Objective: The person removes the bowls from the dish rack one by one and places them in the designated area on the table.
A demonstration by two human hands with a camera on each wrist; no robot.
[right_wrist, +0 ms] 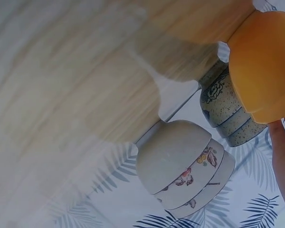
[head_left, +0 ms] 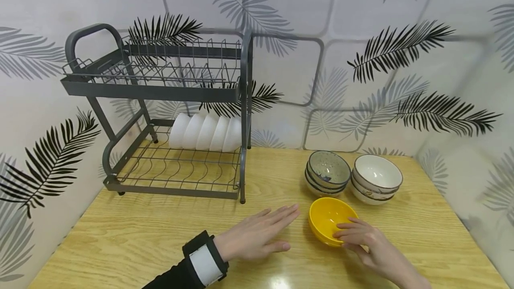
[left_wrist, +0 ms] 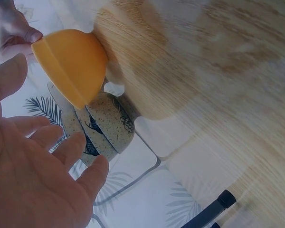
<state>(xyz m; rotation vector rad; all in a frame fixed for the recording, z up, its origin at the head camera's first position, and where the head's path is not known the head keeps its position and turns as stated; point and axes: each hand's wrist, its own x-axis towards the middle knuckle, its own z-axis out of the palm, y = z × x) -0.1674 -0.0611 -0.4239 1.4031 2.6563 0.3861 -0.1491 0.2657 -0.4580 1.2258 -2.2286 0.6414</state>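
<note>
A yellow bowl (head_left: 331,220) stands upright on the wooden table (head_left: 140,231), in front of two stacks of bowls. My right hand (head_left: 357,237) holds its near rim, with fingers inside the bowl and over the edge. The left wrist view shows the right hand (left_wrist: 12,31) pinching the yellow bowl (left_wrist: 71,61) at the rim. My left hand (head_left: 277,229) lies open and flat just left of the bowl, fingers straight, a short gap away from it. The left hand (left_wrist: 38,166) is spread with nothing in it. In the right wrist view the yellow bowl (right_wrist: 266,66) is at the top right.
Behind the yellow bowl stand a speckled grey bowl stack (head_left: 328,173) and a cream flowered stack (head_left: 376,178). A grey two-tier dish rack (head_left: 160,88) is at the back left, with several white bowls (head_left: 205,132) on edge on its lower shelf. Leaf-patterned walls close the back and sides.
</note>
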